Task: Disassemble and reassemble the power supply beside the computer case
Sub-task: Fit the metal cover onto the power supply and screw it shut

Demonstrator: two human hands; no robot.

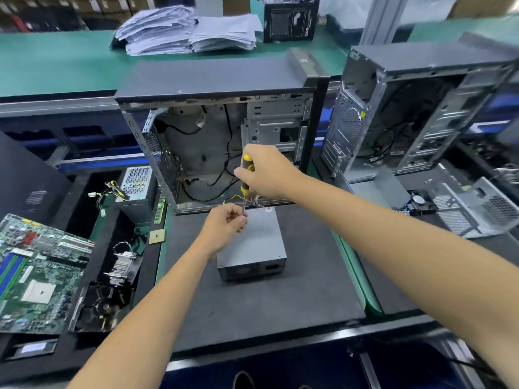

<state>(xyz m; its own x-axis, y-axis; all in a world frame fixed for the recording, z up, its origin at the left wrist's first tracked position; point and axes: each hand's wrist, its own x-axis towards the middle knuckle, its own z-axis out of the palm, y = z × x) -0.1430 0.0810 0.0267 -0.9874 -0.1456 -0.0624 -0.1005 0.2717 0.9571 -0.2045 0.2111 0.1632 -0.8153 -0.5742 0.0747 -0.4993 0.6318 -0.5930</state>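
Note:
A grey metal power supply [259, 242] lies flat on the dark foam mat [252, 304], just in front of the open computer case [219, 141]. My right hand [266, 171] grips the yellow-and-black handle of a screwdriver [246, 175] held upright over the supply's far left corner. My left hand [224, 223] pinches the screwdriver's metal shaft near its tip, at the top of the supply. The tip itself is hidden by my fingers. Yellow and black wires spill from the supply's far end toward the case.
A motherboard [36, 273], a heatsink [123, 265], a fan [101, 304] and a second power supply [137, 186] sit in foam trays at the left. Another open case [415, 113] stands at the right, with loose metal panels [474, 211] beside it. Paper stacks [185, 32] lie at the back.

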